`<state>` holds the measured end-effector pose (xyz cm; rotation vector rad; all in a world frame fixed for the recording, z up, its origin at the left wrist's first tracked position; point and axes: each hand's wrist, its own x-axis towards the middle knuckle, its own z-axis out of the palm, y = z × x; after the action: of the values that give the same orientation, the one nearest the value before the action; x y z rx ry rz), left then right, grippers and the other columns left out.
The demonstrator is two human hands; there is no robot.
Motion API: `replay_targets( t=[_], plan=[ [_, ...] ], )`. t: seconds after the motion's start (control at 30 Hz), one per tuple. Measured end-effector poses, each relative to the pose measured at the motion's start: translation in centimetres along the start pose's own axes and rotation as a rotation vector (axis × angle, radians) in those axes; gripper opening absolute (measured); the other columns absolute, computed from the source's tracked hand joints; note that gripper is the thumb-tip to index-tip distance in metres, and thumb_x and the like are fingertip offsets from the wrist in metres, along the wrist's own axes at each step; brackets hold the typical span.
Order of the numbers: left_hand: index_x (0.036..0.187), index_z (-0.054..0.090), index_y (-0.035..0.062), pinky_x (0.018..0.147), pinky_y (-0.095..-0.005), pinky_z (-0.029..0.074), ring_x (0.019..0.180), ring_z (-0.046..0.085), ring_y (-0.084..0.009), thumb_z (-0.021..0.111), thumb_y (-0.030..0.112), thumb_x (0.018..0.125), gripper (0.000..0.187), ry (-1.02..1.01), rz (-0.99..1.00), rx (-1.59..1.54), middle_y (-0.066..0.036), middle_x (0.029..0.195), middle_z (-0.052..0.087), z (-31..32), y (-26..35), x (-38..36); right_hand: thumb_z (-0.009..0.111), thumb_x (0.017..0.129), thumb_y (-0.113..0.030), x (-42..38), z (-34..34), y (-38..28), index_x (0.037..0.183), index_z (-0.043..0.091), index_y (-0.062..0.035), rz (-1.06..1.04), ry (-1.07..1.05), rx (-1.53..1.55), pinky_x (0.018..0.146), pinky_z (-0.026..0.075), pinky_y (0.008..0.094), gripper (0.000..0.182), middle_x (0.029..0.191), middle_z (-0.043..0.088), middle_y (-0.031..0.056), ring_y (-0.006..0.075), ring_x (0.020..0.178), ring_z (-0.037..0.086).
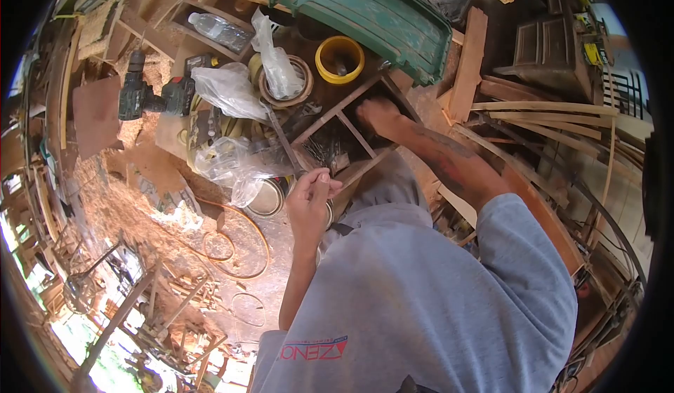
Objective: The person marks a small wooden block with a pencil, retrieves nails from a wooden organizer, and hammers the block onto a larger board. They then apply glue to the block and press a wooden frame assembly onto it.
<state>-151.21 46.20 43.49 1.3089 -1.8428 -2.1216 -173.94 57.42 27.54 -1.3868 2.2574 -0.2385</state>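
A wooden box (357, 134) with dividers stands before me, with nails or screws in its nearer left compartment. My right hand (378, 115) reaches into the far right compartment; its fingertips are lost in the dark inside. My left hand (314, 191) is raised at the box's near left corner, thumb and fingers pinched together; whatever is between them is too small to name. A yellow container (340, 60) sits just beyond the box, and a green plastic lid or tray (372, 15) lies behind it.
On the left are a cordless drill (144, 95), plastic bags (228, 90), a water bottle (217, 30) in a wooden tray and a round can (267, 198). Wood strips (547, 112) lie at right. An orange hose (242, 274) coils on the sawdust-covered floor.
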Motion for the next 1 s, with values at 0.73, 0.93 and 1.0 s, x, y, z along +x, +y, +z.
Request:
replay_targets(
  t=[0.73,0.93,1.0],
  plan=[
    [0.075,0.05,0.0134,0.04,-0.0235,0.023,0.043,0.029,-0.0078,0.056,0.034,0.099,0.032,0.025,-0.486,-0.808,0.004,0.055,0.035,-0.1,-1.5,2.8,0.057,0.086,-0.008,-3.9,-5.1,-1.3,0.088,0.065,-0.0005,0.249,0.163,0.238,0.074,0.051,0.0489,0.012,0.085,0.066,0.0239,0.0412,0.085,0.065],
    [0.077,0.05,0.0129,0.041,-0.0236,0.024,0.044,0.03,-0.0078,0.056,0.034,0.099,0.031,0.092,-0.432,-0.756,0.003,0.056,0.038,0.1,-0.4,1.6,0.05,0.086,-0.009,0.0,2.7,0.7,0.089,0.059,-0.0048,0.091,0.314,0.123,0.069,0.053,0.0457,0.011,0.086,0.063,0.0166,0.0341,0.08,0.066],
    [0.078,0.05,0.0127,0.042,-0.0238,0.025,0.044,0.03,-0.0078,0.056,0.035,0.099,0.031,0.099,-0.418,-0.78,0.003,0.057,0.038,-0.1,-1.1,1.3,0.051,0.086,-0.012,0.6,5.0,2.2,0.087,0.057,-0.0082,0.0,0.464,-0.058,0.062,0.054,0.0425,0.008,0.08,0.061,0.0127,0.0303,0.069,0.065]
  ],
)
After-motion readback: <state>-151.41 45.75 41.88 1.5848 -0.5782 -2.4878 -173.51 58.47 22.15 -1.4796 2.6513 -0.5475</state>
